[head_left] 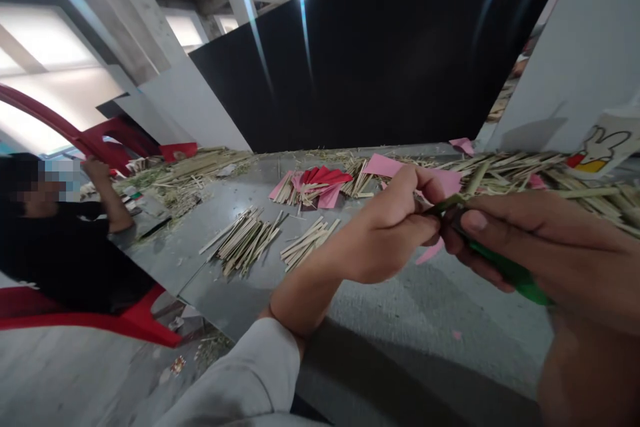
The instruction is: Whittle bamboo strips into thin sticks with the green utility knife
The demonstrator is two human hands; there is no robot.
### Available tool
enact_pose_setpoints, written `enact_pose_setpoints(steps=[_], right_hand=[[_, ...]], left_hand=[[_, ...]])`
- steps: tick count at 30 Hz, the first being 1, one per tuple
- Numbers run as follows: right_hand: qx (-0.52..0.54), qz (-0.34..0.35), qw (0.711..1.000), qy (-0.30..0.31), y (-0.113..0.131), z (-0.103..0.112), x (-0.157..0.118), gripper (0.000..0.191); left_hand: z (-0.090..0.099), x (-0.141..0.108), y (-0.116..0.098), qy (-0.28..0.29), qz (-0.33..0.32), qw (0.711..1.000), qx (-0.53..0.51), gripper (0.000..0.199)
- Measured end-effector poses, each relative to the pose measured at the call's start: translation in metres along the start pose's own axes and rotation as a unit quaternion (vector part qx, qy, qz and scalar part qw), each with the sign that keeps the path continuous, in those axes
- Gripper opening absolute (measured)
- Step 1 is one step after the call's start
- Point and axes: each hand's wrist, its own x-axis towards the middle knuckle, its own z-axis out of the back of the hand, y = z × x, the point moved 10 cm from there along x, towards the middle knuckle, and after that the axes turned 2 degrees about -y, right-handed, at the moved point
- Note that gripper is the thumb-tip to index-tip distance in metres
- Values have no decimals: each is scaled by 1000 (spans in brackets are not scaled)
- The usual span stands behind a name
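My left hand (pixel 383 233) is closed in a pinch on one end of a thin greenish strip (pixel 453 202), which looks like split plant stalk. Wrapped in my right hand (pixel 545 233) is a green-handled tool (pixel 533 288) with a dark front end, its kind mostly hidden by the fingers. The right thumb presses near that dark end, against the strip, and the two hands almost meet above the grey table (pixel 400 320). Behind them lie pink paper sheets (pixel 383 165). Cut sticks lie left of my left forearm in a larger pile (pixel 245 240) and a smaller pile (pixel 310 240).
Red and pink folded paper (pixel 325 177) lies among sticks farther back. Long stalks (pixel 525 163) spread along the right rear, near a white container with a rabbit drawing (pixel 607 147). A black panel (pixel 370 53) stands behind. At left, a person (pixel 60 240) sits on a red chair (pixel 150 317).
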Motion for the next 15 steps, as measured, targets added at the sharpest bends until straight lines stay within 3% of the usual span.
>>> enact_pose_setpoints(steps=[5, 9, 12, 15], right_hand=[[9, -8, 1000, 15, 0, -2, 3, 58], [34, -13, 999, 6, 1, -2, 10, 57], [47, 13, 998, 25, 5, -5, 12, 58], [54, 0, 998, 25, 1, -5, 13, 59]], left_hand=[[1, -2, -2, -24, -7, 998, 56, 22], [-1, -6, -6, 0, -8, 997, 83, 25], [-5, -8, -6, 22, -5, 997, 80, 45], [-1, -7, -4, 0, -12, 996, 94, 58]])
